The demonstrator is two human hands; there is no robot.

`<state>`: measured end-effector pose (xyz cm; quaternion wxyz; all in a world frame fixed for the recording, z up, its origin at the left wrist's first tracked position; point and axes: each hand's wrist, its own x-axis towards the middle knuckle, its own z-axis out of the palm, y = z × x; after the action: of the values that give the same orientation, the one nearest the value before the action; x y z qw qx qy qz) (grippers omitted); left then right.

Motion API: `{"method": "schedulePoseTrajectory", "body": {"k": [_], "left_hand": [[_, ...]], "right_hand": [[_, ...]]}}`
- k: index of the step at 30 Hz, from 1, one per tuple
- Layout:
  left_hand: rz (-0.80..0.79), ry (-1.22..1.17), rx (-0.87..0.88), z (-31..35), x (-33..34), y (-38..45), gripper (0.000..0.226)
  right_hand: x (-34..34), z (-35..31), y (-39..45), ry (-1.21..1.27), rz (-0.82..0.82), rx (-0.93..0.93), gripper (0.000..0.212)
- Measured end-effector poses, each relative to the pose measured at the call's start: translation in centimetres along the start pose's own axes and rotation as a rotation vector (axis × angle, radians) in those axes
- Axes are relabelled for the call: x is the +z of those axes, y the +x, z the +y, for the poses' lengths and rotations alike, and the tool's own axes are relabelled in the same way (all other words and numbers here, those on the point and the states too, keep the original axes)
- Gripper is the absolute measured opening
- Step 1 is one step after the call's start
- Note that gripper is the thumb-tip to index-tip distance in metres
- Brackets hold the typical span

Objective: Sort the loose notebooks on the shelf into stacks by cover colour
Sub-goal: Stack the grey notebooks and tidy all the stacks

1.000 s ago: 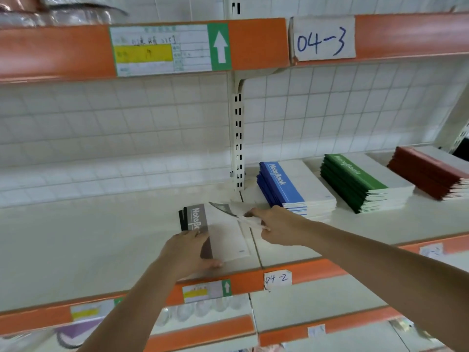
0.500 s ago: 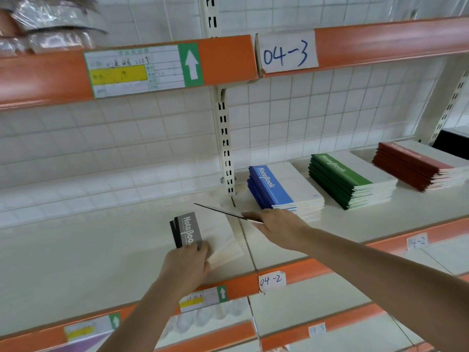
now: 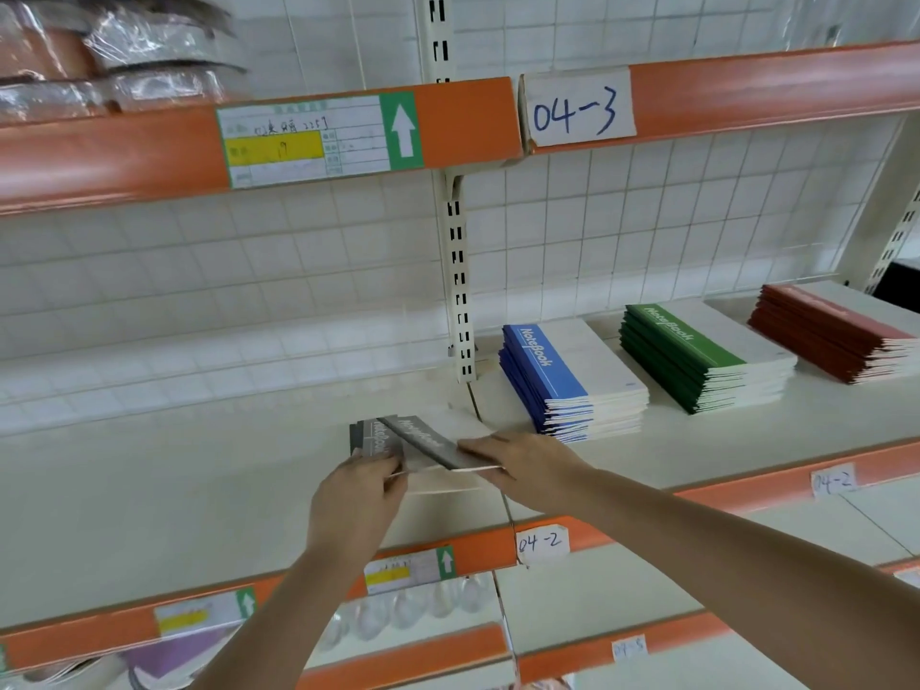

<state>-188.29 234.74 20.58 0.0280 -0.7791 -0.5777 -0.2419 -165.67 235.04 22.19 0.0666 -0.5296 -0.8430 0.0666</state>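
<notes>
Head view: both hands grasping grey notebook over grey stack; blue stack near, right.

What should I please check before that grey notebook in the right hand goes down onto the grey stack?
1. Right hand has the grey notebook by its edge: ok.
2. Colour matches the grey stack under it: ok.
3. Notebook square with the stack: not ok, it sits tilted and angled across it.
4. Left hand steadies the stack's near edge: ok, though its fingers lie under the notebook's path.
5. Stack apart from the blue stack: ok, bare shelf between them.
6. Any loose notebooks left elsewhere: cannot tell.
</notes>
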Motion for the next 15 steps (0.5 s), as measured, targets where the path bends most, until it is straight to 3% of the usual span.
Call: {"method": "schedulePoseTrajectory", "body": {"k": [5,9,12,15], "left_hand": [[-0.102,0.036,-0.030,0.1,-0.5,-0.3,0.009],[-0.058,0.082,0.087,-0.1,-0.5,-0.6,0.021],[-0.169,0.208,0.195,-0.3,-0.2,-0.6,0.037],[-0.260,0.430,0.258,-0.1,0.1,-0.4,0.027]], "right_hand": [[0.9,-0.8,0.8,-0.232,-0.088,-0.156,0.058],[1.0,-1.0,1.4,-0.306,-0.057,-0.157,0.046],[1.0,-1.1,1.5,-0.356,-0.056,-0.183,0.046],[0.6,-1.4,1.4,-0.340,-0.066,-0.182,0.046]]}}
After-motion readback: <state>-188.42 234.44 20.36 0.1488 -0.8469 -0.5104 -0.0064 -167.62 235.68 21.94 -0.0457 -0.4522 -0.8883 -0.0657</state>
